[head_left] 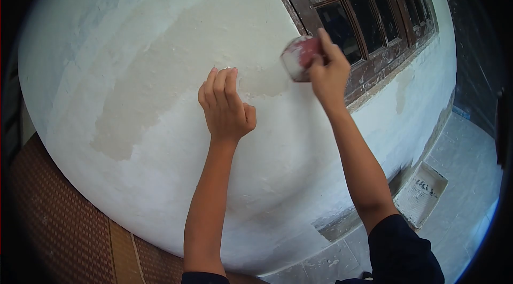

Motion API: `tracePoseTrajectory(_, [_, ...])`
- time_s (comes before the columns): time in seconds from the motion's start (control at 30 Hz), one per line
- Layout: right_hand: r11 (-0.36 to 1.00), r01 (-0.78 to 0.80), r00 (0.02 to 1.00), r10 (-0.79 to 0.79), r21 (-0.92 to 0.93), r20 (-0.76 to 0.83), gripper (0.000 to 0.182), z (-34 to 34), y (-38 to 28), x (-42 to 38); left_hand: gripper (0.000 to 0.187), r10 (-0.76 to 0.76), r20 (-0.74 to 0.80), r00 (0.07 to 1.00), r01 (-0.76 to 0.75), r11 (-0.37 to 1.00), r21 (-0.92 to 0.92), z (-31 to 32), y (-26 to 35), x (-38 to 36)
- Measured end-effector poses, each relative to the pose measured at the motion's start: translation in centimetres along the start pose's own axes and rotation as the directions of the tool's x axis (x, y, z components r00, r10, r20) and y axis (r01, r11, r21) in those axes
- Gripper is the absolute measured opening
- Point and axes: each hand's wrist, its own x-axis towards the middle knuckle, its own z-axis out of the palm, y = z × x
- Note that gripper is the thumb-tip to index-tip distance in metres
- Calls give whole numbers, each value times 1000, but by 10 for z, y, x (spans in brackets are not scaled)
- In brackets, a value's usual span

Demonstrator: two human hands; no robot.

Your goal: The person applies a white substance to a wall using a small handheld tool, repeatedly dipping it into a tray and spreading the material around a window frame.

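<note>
Right hand: our right hand (327, 73) grips a reddish sanding pad (299, 57), fingers curled over its back.
Pad: pressed flat on the wall (160, 70), just left of the window frame (342, 1), above the knuckles.
Left hand: our left hand (225, 106) rests on plaster, fingers together, fingertips bent.
Floor: a tray (423, 193) lies below.

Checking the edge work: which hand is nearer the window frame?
Right. The right hand presses a sanding block to the wall beside the window frame; the left hand rests flat on the wall, farther away.
</note>
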Motion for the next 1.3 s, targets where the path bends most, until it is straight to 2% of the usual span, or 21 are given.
tracePoseTrajectory(0.1, [996, 80, 997, -80, 48, 6, 55, -9, -17, 1, 75, -11, 48, 999, 10, 1000, 8, -5, 5, 4])
tracePoseTrajectory(0.17, [982, 153, 930, -180, 110, 319, 57, 2, -28, -18, 74, -19, 57, 998, 19, 1000, -6, -8, 6, 6])
tracePoseTrajectory(0.23, [974, 225, 882, -191, -30, 431, 56, 4, -27, -19, 74, -17, 65, 998, 18, 1000, -20, -9, 7, 5])
tracePoseTrajectory(0.3, [991, 137, 986, -135, -10, 101, 55, -1, 9, 3, 75, -15, 95, 995, 18, 999, -32, -8, 6, 5])
tracePoseTrajectory(0.33, [998, 8, 1000, -8, -59, 3, 54, -14, 3, 14, 75, -16, 95, 995, 19, 999, -32, -9, 7, 6])
tracePoseTrajectory(0.43, [994, 107, 994, -108, 26, 31, 56, -18, -12, 10, 79, -18, 161, 987, 16, 1000, 12, -11, 10, 11])
tracePoseTrajectory(0.5, [979, 199, 926, -205, 53, 316, 57, -6, -22, -12, 87, 9, 201, 980, -13, 1000, 18, -11, 9, 12])
tracePoseTrajectory(0.57, [976, 218, 895, -193, -18, 401, 57, -3, -22, -15, 92, 0, 258, 966, -3, 1000, 12, -12, 9, 12])
tracePoseTrajectory(0.6, [976, 216, 896, -192, -15, 401, 57, -8, -13, -8, 96, -10, 309, 951, 7, 1000, 9, -12, 8, 12])
tracePoseTrajectory(0.67, [995, 54, 998, -57, -88, -37, 57, -20, 3, 16, 96, -12, 311, 950, 8, 1000, 15, -13, 8, 12])
tracePoseTrajectory(0.7, [995, 59, 998, -62, -85, -33, 57, -22, 4, 15, 96, -13, 315, 949, 8, 1000, 16, -12, 9, 12])
tracePoseTrajectory(0.77, [990, 102, 989, -111, 93, 95, 57, -26, -14, 8, 97, -4, 303, 953, -4, 1000, 27, -11, 7, 11])
tracePoseTrajectory(0.8, [969, 233, 942, -245, 77, 231, 58, -20, -11, -2, 97, 8, 296, 955, -18, 999, 32, -11, 7, 10])
tracePoseTrajectory(0.83, [974, 211, 886, -224, 76, 406, 60, -20, -21, -12, 97, 1, 298, 954, -12, 999, 33, -12, 7, 10])
tracePoseTrajectory(0.93, [972, 232, 893, -224, 27, 391, 60, -21, -1, -4, 97, -24, 323, 946, 3, 998, 65, -13, 8, 11])
tracePoseTrajectory(1.0, [996, 59, 997, -55, -62, 57, 60, -31, 9, 14, 97, -17, 303, 953, -3, 998, 66, -13, 8, 10])
tracePoseTrajectory(1.03, [997, 58, 997, -54, -56, 62, 60, -30, 6, 13, 97, -22, 305, 952, 0, 997, 73, -13, 7, 9])
tracePoseTrajectory(1.1, [981, 131, 966, -158, 144, 203, 59, -25, -5, 2, 97, -18, 281, 960, -4, 997, 80, -11, 8, 9])
tracePoseTrajectory(1.13, [983, 120, 906, -164, 137, 389, 57, -24, -9, -6, 97, -21, 282, 959, -2, 997, 79, -11, 10, 9])
tracePoseTrajectory(1.27, [995, 87, 962, -98, 55, 253, 58, -21, 11, -2, 94, -37, 270, 962, 13, 996, 87, -12, 11, 10])
tracePoseTrajectory(1.3, [998, 21, 990, -28, 52, 137, 58, -29, 8, 4, 94, -29, 257, 966, 8, 996, 83, -12, 10, 10])
